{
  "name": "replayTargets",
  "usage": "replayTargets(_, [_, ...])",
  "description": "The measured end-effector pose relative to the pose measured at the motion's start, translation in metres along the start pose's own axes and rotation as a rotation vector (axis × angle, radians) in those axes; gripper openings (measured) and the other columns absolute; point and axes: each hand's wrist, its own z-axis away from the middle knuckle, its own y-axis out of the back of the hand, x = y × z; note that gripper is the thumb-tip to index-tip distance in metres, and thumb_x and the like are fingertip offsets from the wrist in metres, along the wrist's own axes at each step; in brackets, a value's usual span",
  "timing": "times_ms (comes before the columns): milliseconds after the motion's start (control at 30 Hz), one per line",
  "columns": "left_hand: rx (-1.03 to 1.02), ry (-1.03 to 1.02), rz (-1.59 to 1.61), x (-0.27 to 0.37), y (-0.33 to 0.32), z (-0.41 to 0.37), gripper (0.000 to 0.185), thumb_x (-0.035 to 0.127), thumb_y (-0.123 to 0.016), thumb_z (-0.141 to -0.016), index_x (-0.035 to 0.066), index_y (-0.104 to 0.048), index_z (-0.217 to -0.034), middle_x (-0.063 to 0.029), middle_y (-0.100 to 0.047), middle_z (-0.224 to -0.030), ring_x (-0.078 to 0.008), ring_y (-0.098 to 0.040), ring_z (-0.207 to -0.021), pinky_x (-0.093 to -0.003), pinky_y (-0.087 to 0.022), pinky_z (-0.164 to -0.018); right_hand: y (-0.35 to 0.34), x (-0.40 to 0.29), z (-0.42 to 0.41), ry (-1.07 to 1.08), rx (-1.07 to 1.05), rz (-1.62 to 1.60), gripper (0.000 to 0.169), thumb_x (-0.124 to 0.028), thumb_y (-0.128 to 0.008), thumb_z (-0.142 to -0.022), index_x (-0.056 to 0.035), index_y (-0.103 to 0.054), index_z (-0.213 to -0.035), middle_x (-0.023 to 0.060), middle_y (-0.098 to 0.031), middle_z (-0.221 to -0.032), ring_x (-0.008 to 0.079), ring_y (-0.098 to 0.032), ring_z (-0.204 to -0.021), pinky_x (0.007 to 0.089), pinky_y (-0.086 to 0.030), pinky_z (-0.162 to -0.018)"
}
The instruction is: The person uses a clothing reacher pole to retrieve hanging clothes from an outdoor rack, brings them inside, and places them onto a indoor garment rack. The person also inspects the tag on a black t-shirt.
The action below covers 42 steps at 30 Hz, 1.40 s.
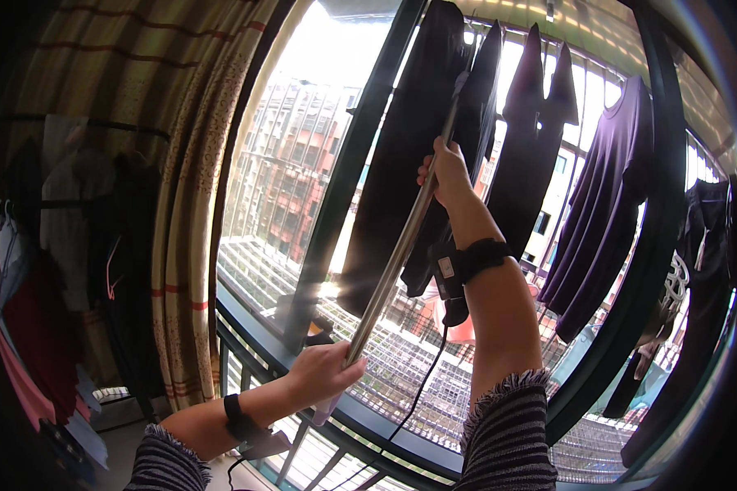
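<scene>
Both hands grip one long metal pole (399, 251), tilted up toward the window. My left hand (323, 372) closes around its lower part, near a pale plastic end. Higher up, my right hand (447, 170) is wrapped around the same pole. The pole's tip (460, 80) reaches up among dark hanging garments; whether it hooks onto anything there I cannot tell. A wide black garment (399, 166) hangs just left of the pole, and black trousers (525, 147) hang to its right.
Beyond the trousers hang a purple shirt (608, 196) and dark pants (694, 294). Green window frames (359, 166) and a metal railing (331, 448) stand before a barred balcony cage (270, 258). At left are a patterned curtain (190, 215) and a clothes rack (98, 123). Black cables (421, 386) trail from my wrist straps.
</scene>
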Motion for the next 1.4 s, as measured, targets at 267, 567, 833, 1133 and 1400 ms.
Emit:
replayTargets(267, [0.069,-0.059,-0.173,-0.016,0.002,-0.017,0.028,0.031,-0.056,-0.084,0.005,-0.055,-0.074,-0.0108,-0.055,-0.057,-0.0268,-0.058,-0.053,-0.0375,-0.047,-0.052,0.003,-0.011,0.002,0.092,-0.029,-0.154,0.018,-0.031,-0.043,-0.094,-0.0152,-0.036,-0.097,0.0055,-0.044,-0.066,0.015,-0.046,-0.05,0.0299,-0.04,-0.042])
replayTargets(567, [0.075,-0.045,-0.271,-0.052,-0.013,0.018,0.019,0.025,-0.06,-0.08,0.007,-0.055,-0.074,-0.0101,-0.055,-0.057,-0.0283,-0.058,-0.053,-0.0382,-0.047,-0.05,-0.007,0.014,0.046,0.174,-0.207,-0.183,0.025,-0.035,-0.04,-0.095,-0.0131,-0.032,-0.105,0.0041,-0.044,-0.06,0.0145,-0.049,-0.046,0.0299,-0.044,-0.04])
replayTargets(833, [0.106,0.015,-0.348,-0.079,0.001,0.077,0.021,0.025,-0.062,-0.081,0.007,-0.053,-0.073,-0.0086,-0.052,-0.056,-0.0263,-0.055,-0.052,-0.0359,-0.046,-0.049,-0.044,0.023,0.088,0.079,-0.34,-0.037,0.029,-0.037,-0.043,-0.094,-0.0099,-0.034,-0.102,0.0075,-0.055,-0.068,0.0223,-0.062,-0.057,0.0311,-0.053,-0.051])
replayTargets(1133, [0.112,0.062,-0.664,-0.126,0.026,0.18,0.028,0.024,-0.067,-0.074,0.007,-0.06,-0.095,-0.0084,-0.059,-0.07,-0.026,-0.06,-0.064,-0.0336,-0.05,-0.057,-0.116,0.022,0.133,0.038,-0.712,-0.162,0.046,-0.044,-0.042,-0.093,-0.0005,-0.042,-0.108,0.0114,-0.06,-0.082,0.0226,-0.064,-0.074,0.0321,-0.052,-0.067])
replayTargets(1400, [0.135,0.593,-0.552,-0.092,0.053,0.264,0.025,0.036,-0.062,-0.079,0.011,-0.057,-0.077,-0.0109,-0.06,-0.07,-0.0313,-0.06,-0.067,-0.0402,-0.047,-0.059,-0.185,-0.008,0.16,0.117,-0.832,-0.512,0.04,-0.039,-0.05,-0.091,-0.0007,-0.045,-0.097,0.01,-0.057,-0.076,0.0182,-0.061,-0.067,0.0271,-0.05,-0.061])
